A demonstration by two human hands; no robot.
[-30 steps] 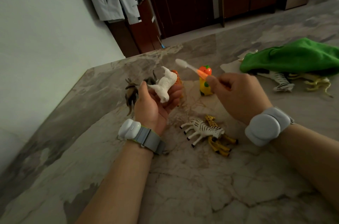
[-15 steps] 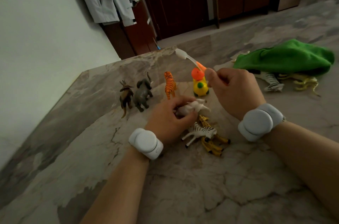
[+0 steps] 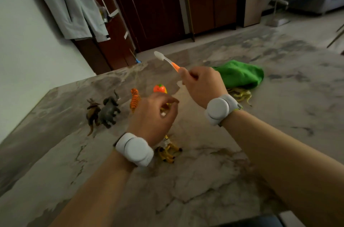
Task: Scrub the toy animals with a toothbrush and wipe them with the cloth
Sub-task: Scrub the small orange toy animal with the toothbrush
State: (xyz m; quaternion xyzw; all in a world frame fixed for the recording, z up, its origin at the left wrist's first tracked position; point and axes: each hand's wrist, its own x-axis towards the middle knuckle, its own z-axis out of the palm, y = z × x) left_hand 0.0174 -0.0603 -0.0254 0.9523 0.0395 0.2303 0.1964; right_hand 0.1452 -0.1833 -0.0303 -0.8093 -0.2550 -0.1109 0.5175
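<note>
Bench point(image 3: 204, 185), left to right. A brown horned toy point(image 3: 92, 113), a grey elephant point(image 3: 109, 110) and a striped tiger point(image 3: 135, 99) stand in a row. The left hand point(image 3: 152, 117) hovers beside the tiger, fingers curled; I cannot tell whether it holds anything. A yellow giraffe point(image 3: 167, 151) lies by its wrist. The right hand point(image 3: 202, 85) grips the toothbrush point(image 3: 167, 61), head raised up-left. The green cloth point(image 3: 240, 76) lies bunched beyond it.
</note>
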